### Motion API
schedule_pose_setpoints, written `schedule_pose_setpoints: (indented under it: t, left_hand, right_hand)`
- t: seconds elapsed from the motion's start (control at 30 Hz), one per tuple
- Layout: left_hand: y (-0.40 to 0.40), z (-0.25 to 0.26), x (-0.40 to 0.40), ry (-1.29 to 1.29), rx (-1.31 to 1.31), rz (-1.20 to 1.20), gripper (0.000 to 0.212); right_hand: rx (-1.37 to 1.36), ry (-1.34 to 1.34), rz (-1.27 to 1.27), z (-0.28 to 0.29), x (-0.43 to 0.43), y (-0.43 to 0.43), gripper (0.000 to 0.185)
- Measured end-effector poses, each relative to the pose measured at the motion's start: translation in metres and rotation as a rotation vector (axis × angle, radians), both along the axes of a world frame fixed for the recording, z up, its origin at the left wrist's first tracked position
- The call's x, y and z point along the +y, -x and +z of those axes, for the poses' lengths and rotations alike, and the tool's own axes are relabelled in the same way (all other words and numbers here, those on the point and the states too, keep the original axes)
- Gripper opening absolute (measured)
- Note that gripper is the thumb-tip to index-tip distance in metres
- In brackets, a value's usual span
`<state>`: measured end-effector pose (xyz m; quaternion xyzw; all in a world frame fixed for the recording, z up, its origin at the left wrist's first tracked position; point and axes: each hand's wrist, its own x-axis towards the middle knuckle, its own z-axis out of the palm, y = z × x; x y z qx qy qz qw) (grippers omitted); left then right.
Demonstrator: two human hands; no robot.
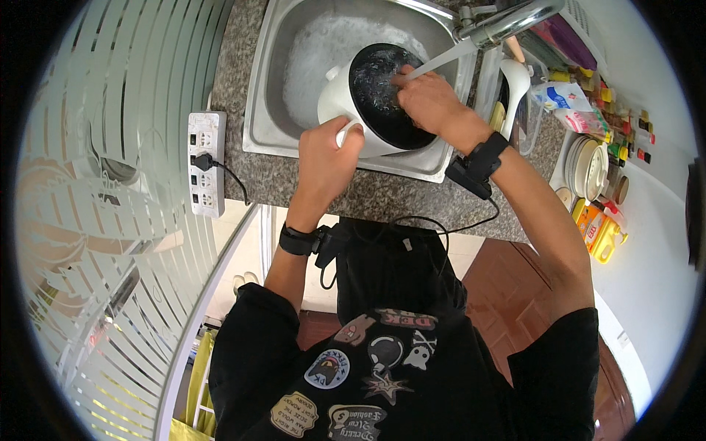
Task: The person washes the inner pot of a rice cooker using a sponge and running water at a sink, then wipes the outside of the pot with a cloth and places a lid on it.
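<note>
A white pot with a dark interior (pixel 380 105) is tilted over the near side of a stainless steel sink (pixel 255 118). My left hand (pixel 331 160) is closed around its white side handle. My right hand (pixel 430 102) reaches into the pot's mouth, under the stream of water from the chrome faucet (pixel 496 27); its fingertips are blurred by the water, and whether they hold anything cannot be told. Water splashes inside the pot. Foamy water (pixel 309 71) covers the sink's bottom.
A power strip (pixel 207 190) with a black plug lies on the granite counter (pixel 265 176), left of the sink. To the right are a white ladle (pixel 515 88), stacked dishes (pixel 584 165), spice bottles and a yellow detergent bottle (pixel 598 231). A black cable hangs from my right wrist strap.
</note>
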<state>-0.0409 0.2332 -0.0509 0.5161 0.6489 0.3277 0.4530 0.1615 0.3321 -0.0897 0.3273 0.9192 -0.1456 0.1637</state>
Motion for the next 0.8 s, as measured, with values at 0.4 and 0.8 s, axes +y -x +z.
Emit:
schedule_pose_setpoints:
  t: [0.4, 0.8]
  left_hand:
    - [-0.002, -0.017, 0.003, -0.061, 0.044, 0.187, 0.028]
    - [0.005, -0.022, -0.001, 0.053, -0.004, 0.196, 0.029]
  right_hand:
    - [0.133, 0.89, -0.396, -0.001, 0.001, 0.027, 0.043]
    - [0.104, 0.202, -0.259, 0.002, -0.007, 0.038, 0.018]
